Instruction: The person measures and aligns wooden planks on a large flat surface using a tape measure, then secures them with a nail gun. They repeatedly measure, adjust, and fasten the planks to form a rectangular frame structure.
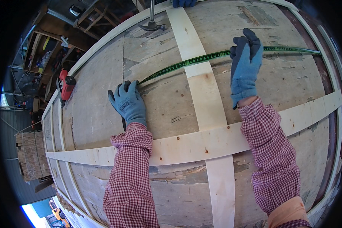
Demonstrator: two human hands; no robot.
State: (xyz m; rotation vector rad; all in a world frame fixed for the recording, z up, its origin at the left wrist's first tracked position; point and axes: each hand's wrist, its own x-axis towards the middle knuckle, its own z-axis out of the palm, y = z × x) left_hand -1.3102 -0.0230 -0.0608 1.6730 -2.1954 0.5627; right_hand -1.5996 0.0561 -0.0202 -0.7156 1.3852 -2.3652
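A green tape measure (171, 68) stretches across the wooden panel (159, 106) and over an upright pale plank (205, 91). At the tape's left end my left hand (129, 102), in a blue glove with dark fingertips, closes over it; the case is hidden beneath. My right hand (247, 68), gloved alike, is over the tape farther right and covers part of it. Its fingers are apart and partly bent, with nothing visible in them. Beyond it, the tape runs to the panel's right edge strip (326, 64).
A long pale slat (178, 148) crosses the panel nearer me. A claw hammer (152, 26) is at the far edge, beside another person's blue-gloved hand (184, 3). A red power tool (66, 85) lies at the left edge. Stacked wood (32, 155) stands beyond.
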